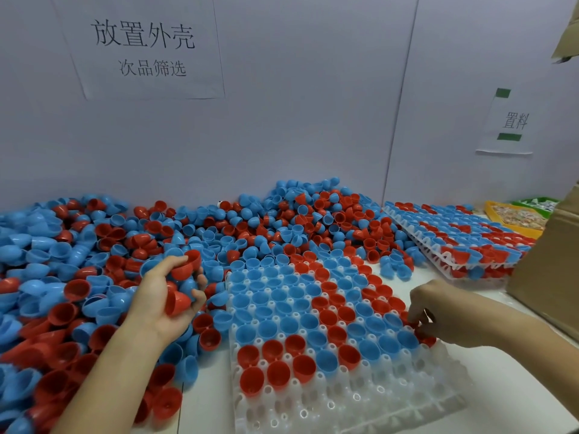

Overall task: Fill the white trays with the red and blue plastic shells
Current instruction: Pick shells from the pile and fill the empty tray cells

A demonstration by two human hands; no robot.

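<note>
Your left hand (170,296) sits palm-up over the loose pile of shells (94,261) on the left of the worktop (507,399), fingers curled round a small clutch of them: a red shell (177,303) rests against your palm, another red one (188,264) is held up by your fingertips, and blue ones are wedged between. Your right hand (438,311) reaches in from the right to the near white tray (360,399), fingers bent down and pinching a red shell at its right edge (426,339); the fingers hide most of that shell, so you probably have it seated in a pocket, but I cannot tell for sure.

The near tray lies flat in front of you, just beside the pile. Its far rows hold blue and red shells, open side up, with a red diagonal band running through the blue. The nearest rows show only bare white pockets. A second white tray (451,242), filled with shells, sits at the back right and appears to rest on at least one more tray beneath it.

The pile spreads along the wall to the corner. A paper sign (141,45) hangs on the wall above it, a smaller label (509,122) further right. A cardboard box (545,270) stands at the right edge, with a yellow bin (513,219) behind it.
</note>
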